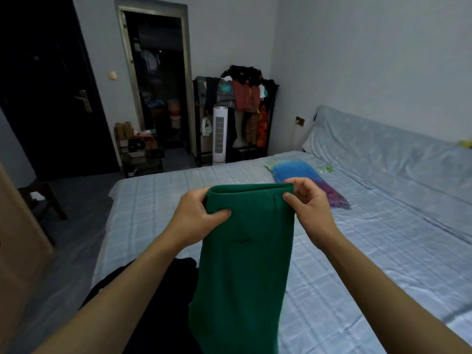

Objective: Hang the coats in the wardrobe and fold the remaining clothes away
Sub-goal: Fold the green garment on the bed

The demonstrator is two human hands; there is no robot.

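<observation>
Both hands (251, 213) on green garment (245, 264), hanging lengthwise

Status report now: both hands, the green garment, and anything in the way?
Left hand and right hand grip green garment by top corners. Garment hangs above bed. Black clothing lies below.

Matt green cloth garment (245, 251); bed sheet (357, 264) of smooth, faintly sheeny checked fabric

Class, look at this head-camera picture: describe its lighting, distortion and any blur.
Head view: dim, bluish light; the doorway and door sink into near-black. Wide-angle lens bends the bed edges and stretches both forearms. The green garment and the hands are fairly sharp; the clothes rack looks soft.
</observation>
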